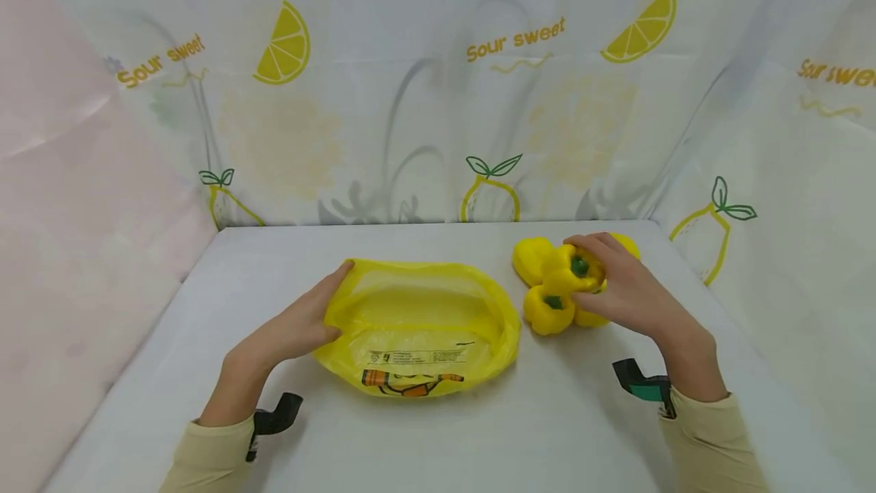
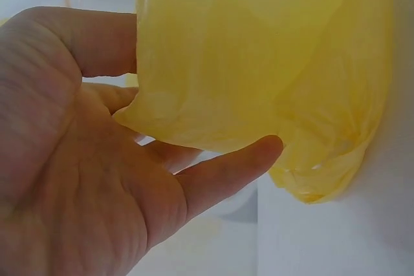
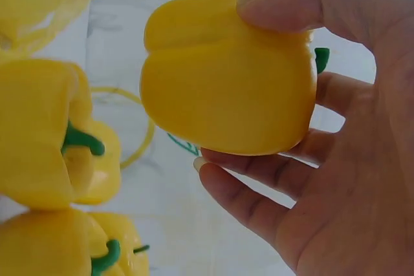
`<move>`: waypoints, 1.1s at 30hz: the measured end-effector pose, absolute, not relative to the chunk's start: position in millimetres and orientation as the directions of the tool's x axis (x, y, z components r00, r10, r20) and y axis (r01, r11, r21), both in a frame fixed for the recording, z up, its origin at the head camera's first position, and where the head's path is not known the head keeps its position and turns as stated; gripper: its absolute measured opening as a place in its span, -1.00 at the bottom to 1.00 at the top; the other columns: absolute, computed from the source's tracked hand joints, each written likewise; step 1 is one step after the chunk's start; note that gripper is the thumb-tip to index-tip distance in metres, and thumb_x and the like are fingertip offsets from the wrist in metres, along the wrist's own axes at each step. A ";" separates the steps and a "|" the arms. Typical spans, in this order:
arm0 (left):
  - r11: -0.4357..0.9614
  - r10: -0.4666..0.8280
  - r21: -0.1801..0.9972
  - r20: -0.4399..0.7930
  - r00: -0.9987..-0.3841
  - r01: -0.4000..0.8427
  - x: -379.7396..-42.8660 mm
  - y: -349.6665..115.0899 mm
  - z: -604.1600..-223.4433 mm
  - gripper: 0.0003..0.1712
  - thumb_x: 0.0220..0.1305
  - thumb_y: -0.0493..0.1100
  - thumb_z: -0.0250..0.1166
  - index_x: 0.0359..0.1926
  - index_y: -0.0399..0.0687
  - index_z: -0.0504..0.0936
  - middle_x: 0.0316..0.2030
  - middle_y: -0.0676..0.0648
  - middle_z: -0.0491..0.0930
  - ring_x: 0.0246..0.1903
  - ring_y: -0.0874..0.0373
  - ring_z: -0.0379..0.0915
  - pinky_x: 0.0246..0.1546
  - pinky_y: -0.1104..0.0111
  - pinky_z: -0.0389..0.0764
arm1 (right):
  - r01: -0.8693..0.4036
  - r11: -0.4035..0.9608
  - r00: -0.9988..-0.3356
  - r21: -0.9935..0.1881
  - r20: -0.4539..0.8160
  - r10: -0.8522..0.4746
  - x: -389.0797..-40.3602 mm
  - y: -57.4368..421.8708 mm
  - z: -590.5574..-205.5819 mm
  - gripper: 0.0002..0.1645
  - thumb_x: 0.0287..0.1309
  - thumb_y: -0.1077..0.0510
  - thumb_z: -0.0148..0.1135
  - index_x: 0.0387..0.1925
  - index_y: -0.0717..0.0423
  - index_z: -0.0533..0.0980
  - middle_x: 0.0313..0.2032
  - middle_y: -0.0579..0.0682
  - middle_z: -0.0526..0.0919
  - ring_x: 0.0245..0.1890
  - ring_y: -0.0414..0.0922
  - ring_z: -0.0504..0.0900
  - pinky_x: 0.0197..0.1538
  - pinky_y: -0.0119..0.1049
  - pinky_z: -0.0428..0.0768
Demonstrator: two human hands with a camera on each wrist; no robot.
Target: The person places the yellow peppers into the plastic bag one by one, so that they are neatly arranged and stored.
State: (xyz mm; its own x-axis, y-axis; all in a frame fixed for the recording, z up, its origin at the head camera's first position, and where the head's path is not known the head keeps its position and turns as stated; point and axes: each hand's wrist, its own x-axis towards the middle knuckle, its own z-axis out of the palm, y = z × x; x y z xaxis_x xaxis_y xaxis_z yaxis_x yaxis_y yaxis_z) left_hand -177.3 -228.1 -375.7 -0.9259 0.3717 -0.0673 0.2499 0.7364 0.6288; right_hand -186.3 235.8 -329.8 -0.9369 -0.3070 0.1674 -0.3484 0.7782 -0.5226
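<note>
Peppers [image 1: 560, 276] number perhaps five, right fingers [image 3: 284, 6] holding one; left fingers [image 2: 226, 169], spread wide, touch one bag [image 1: 424, 341].

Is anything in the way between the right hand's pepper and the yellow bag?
Yes: the far pepper and near pepper lie partly between the held pepper and yellow bag. The held one looks raised, so it could probably pass over them.
</note>
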 end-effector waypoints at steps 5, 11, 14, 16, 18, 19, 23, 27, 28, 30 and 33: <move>0.746 0.381 0.610 -0.060 -0.923 0.268 -177.4 -226.3 -374.6 0.15 0.08 -0.50 0.16 0.60 -0.06 -0.24 0.59 -0.23 -0.18 0.55 -0.26 -0.22 0.48 -0.22 -0.04 | -0.422 0.738 -0.905 -0.526 0.207 -0.371 -185.1 210.5 -330.9 -0.18 -0.03 0.16 0.39 0.32 -0.08 0.35 0.17 -0.05 0.42 0.08 -0.05 0.42 0.14 0.01 0.52; 0.745 0.395 0.601 -0.048 -0.917 0.290 -176.9 -228.7 -371.7 0.13 0.11 -0.49 0.16 0.59 -0.11 -0.27 0.58 -0.25 -0.20 0.55 -0.28 -0.23 0.48 -0.23 -0.03 | -0.478 0.695 -0.875 -0.537 0.228 -0.426 -181.1 180.0 -329.1 -0.20 -0.04 0.14 0.40 0.30 -0.20 0.37 0.17 -0.17 0.41 0.04 -0.15 0.45 0.11 -0.10 0.55; 0.735 0.400 0.617 -0.055 -0.915 0.283 -177.5 -228.7 -372.6 0.13 0.13 -0.49 0.14 0.59 -0.09 -0.30 0.59 -0.23 -0.23 0.56 -0.26 -0.27 0.48 -0.23 -0.06 | -0.501 0.664 -0.858 -0.554 0.222 -0.463 -181.6 162.6 -328.1 -0.21 -0.03 0.11 0.40 0.29 -0.24 0.38 0.16 -0.22 0.41 0.05 -0.18 0.45 0.14 -0.11 0.54; 0.731 0.402 0.622 -0.058 -0.914 0.282 -178.5 -227.1 -373.8 0.14 0.13 -0.48 0.14 0.59 -0.08 -0.31 0.59 -0.23 -0.24 0.56 -0.26 -0.28 0.49 -0.22 -0.07 | -0.511 0.654 -0.848 -0.558 0.207 -0.487 -182.6 151.9 -330.4 -0.21 -0.05 0.09 0.40 0.29 -0.24 0.39 0.14 -0.24 0.41 0.04 -0.19 0.45 0.14 -0.14 0.53; 0.729 0.401 0.625 -0.059 -0.914 0.279 -179.4 -225.2 -375.5 0.14 0.14 -0.48 0.15 0.59 -0.07 -0.32 0.59 -0.23 -0.25 0.56 -0.25 -0.28 0.49 -0.22 -0.07 | -0.512 0.655 -0.843 -0.555 0.180 -0.507 -184.6 141.2 -335.0 -0.22 -0.06 0.06 0.38 0.28 -0.25 0.39 0.11 -0.27 0.41 0.01 -0.21 0.44 0.10 -0.19 0.53; 0.731 0.399 0.623 -0.058 -0.915 0.278 -179.7 -224.6 -375.6 0.15 0.14 -0.48 0.16 0.59 -0.07 -0.32 0.59 -0.23 -0.25 0.56 -0.25 -0.28 0.49 -0.22 -0.07 | -0.514 0.655 -0.840 -0.554 0.169 -0.516 -186.3 135.7 -338.4 -0.23 -0.06 0.04 0.38 0.27 -0.24 0.40 0.09 -0.27 0.41 -0.01 -0.21 0.44 0.07 -0.21 0.53; 0.738 0.397 0.614 -0.056 -0.916 0.282 -180.6 -222.6 -377.2 0.15 0.14 -0.45 0.17 0.59 -0.06 -0.32 0.59 -0.23 -0.25 0.56 -0.24 -0.27 0.50 -0.20 -0.05 | -0.541 0.664 -0.819 -0.516 0.143 -0.556 -192.2 112.9 -351.5 -0.23 -0.08 -0.01 0.37 0.26 -0.22 0.40 0.05 -0.23 0.41 -0.13 -0.21 0.46 -0.09 -0.30 0.54; 0.752 0.390 0.595 -0.056 -0.919 0.283 -180.6 -220.8 -378.9 0.15 0.16 -0.41 0.20 0.59 -0.06 -0.32 0.59 -0.23 -0.24 0.56 -0.24 -0.24 0.50 -0.18 -0.03 | -0.563 0.688 -0.807 -0.458 0.125 -0.577 -196.6 90.3 -360.4 -0.24 -0.09 -0.03 0.35 0.25 -0.22 0.41 0.04 -0.22 0.39 -0.21 -0.22 0.46 -0.18 -0.36 0.51; 0.755 0.387 0.593 -0.056 -0.920 0.281 -180.7 -220.4 -379.3 0.15 0.17 -0.41 0.20 0.59 -0.06 -0.32 0.59 -0.23 -0.23 0.56 -0.24 -0.23 0.50 -0.18 -0.02 | -0.570 0.691 -0.804 -0.445 0.129 -0.581 -197.6 85.1 -362.1 -0.25 -0.09 -0.03 0.35 0.25 -0.22 0.41 0.04 -0.22 0.39 -0.21 -0.22 0.45 -0.20 -0.36 0.50; 0.757 0.384 0.590 -0.053 -0.922 0.281 -180.8 -219.2 -379.8 0.14 0.17 -0.40 0.21 0.59 -0.06 -0.30 0.59 -0.24 -0.22 0.56 -0.24 -0.22 0.50 -0.18 -0.02 | -0.583 0.693 -0.798 -0.425 0.141 -0.585 -199.1 74.9 -364.9 -0.25 -0.09 -0.03 0.35 0.25 -0.20 0.42 0.02 -0.20 0.41 -0.20 -0.22 0.43 -0.20 -0.37 0.49; 0.746 0.386 0.603 -0.048 -0.921 0.281 -180.7 -216.8 -380.9 0.14 0.16 -0.40 0.21 0.60 -0.05 -0.28 0.59 -0.23 -0.20 0.56 -0.23 -0.20 0.50 -0.17 -0.01 | -0.592 0.700 -0.797 -0.400 0.162 -0.581 -200.4 59.8 -369.2 -0.24 -0.08 -0.06 0.34 0.26 -0.17 0.42 -0.01 -0.16 0.44 -0.24 -0.21 0.44 -0.23 -0.37 0.49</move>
